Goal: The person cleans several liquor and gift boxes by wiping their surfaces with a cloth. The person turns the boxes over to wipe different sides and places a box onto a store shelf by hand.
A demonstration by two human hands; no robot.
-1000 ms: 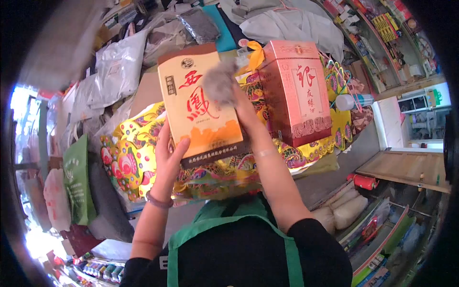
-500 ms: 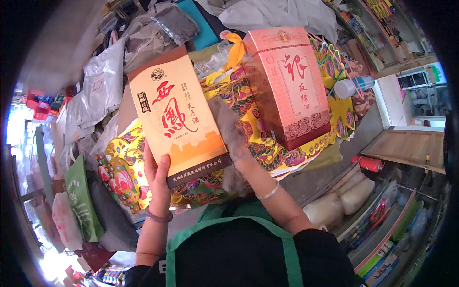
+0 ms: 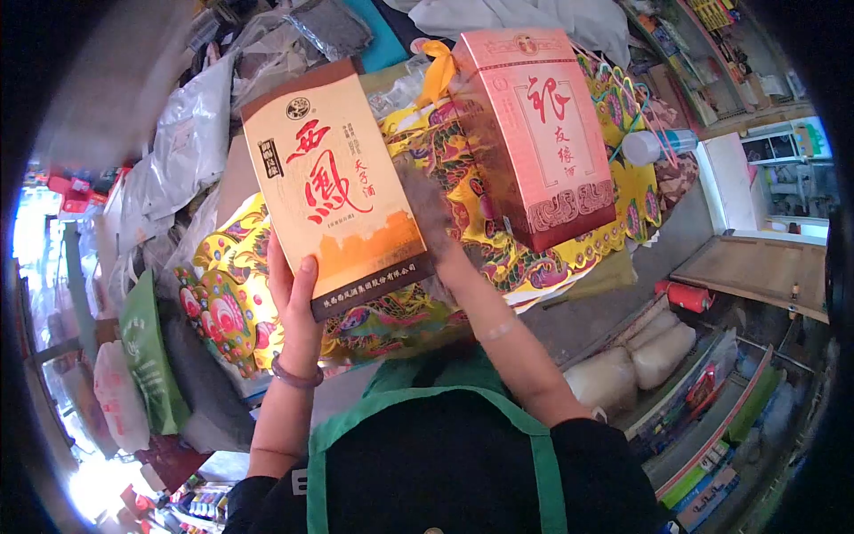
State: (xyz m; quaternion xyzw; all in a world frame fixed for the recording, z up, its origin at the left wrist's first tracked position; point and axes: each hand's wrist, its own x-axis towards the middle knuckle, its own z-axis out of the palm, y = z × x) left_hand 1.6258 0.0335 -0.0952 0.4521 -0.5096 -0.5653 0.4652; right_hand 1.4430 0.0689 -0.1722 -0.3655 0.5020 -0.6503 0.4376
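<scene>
A cream and orange liquor box (image 3: 334, 200) with red lettering stands tilted in front of me. My left hand (image 3: 296, 298) grips its lower left edge, the thumb on the front face and the other fingers along the side. At the box's right side, my right hand (image 3: 452, 265) is closed around a grey fuzzy cloth (image 3: 425, 209), which touches or nearly touches that edge. The cloth is blurred and hides most of those fingers. Farther right, a pink liquor box (image 3: 543, 133) with a dark red base rests upright on a yellow patterned covering (image 3: 463, 209).
Behind the boxes lie plastic-wrapped packages (image 3: 191, 133) and a yellow ribbon (image 3: 436, 76). A clear bottle with a white cap (image 3: 654, 145) lies beyond the pink box. Bags (image 3: 147, 365) hang at left; shelves with goods (image 3: 712, 427) stand at right, near a wooden board (image 3: 756, 271).
The whole view has shifted slightly, with both boxes now higher in it. My left hand keeps its hold; the grey cloth and my right hand have moved a little along the box's right side.
</scene>
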